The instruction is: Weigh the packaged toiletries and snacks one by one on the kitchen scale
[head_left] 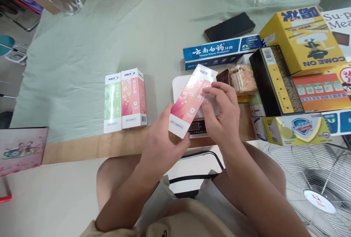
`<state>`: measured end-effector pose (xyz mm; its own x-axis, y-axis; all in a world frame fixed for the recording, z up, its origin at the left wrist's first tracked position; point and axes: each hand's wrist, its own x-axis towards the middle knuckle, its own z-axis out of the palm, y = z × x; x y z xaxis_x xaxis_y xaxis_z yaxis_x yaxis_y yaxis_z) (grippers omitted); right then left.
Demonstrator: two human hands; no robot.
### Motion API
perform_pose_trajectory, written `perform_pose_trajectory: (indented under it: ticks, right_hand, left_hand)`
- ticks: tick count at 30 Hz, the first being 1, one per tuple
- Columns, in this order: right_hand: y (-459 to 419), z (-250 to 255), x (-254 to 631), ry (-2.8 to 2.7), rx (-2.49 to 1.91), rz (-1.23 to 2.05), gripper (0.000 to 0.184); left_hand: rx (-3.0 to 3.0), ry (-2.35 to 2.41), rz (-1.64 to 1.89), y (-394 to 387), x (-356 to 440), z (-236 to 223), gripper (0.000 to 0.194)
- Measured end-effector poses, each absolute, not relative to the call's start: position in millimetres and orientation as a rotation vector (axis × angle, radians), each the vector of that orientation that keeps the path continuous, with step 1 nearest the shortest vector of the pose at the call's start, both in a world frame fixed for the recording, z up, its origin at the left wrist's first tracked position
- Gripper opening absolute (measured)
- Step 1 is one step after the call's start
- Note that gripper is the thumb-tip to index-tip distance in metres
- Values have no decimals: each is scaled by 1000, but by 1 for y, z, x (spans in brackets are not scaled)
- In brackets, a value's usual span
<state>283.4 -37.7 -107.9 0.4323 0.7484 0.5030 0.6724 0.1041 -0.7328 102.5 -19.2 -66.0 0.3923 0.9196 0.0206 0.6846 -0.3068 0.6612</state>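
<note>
A pink and white toothpaste box (188,100) is tilted in front of me, over a white kitchen scale (178,83). My left hand (161,142) grips its lower end between thumb and fingers. My right hand (225,114) has its fingertips on the box's upper right edge, with the thumb close by. The box and my hands hide much of the scale; part of its dark display panel shows below. To the left, a green and white box (112,102) and another pink toothpaste box (133,98) lie side by side on the cloth.
A blue toothpaste box (219,51) and a phone (229,27) lie behind the scale. Packed snacks (244,78), a black box (274,80), a yellow carton (304,39) and a soap box (298,129) crowd the right side. A fan (319,193) stands below the table's edge.
</note>
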Motion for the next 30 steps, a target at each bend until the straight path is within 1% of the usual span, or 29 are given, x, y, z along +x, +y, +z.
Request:
perform_pose_trajectory:
  ticks: [4, 8, 12, 14, 16, 18, 22, 28, 30]
  right_hand:
    - [-36, -100, 284, -1305, -1527, 101, 27]
    - [-34, -90, 290, -1246, -1495, 74, 31]
    - [-31, -84, 295, -1195, -1481, 68, 29]
    - [-28, -82, 295, -1188, -1473, 84, 29]
    - [-26, -81, 295, -1191, -1471, 114, 27]
    - [-25, -80, 295, -1193, -1484, 153, 24]
    - [-23, -78, 295, -1187, -1517, 198, 19]
    - [-21, -77, 294, -1211, -1538, 227, 18]
    - [-21, -77, 293, -1204, -1546, 235, 18]
  left_hand:
    - [1822, 1431, 612, -14, 93, -65, 73]
    - [1646, 1404, 703, 6, 90, -43, 79]
    - [1871, 1271, 656, 64, 110, -4, 80]
    - [1987, 1119, 574, 103, 131, 9, 76]
    - [1976, 972, 452, 140, 157, 13, 70]
    - [1908, 897, 317, 169, 183, 7, 67]
    - [1853, 799, 166, 205, 220, -16, 73]
    - [1999, 651, 11, 232, 237, -48, 85]
    - [2128, 659, 23, 233, 242, -51, 84]
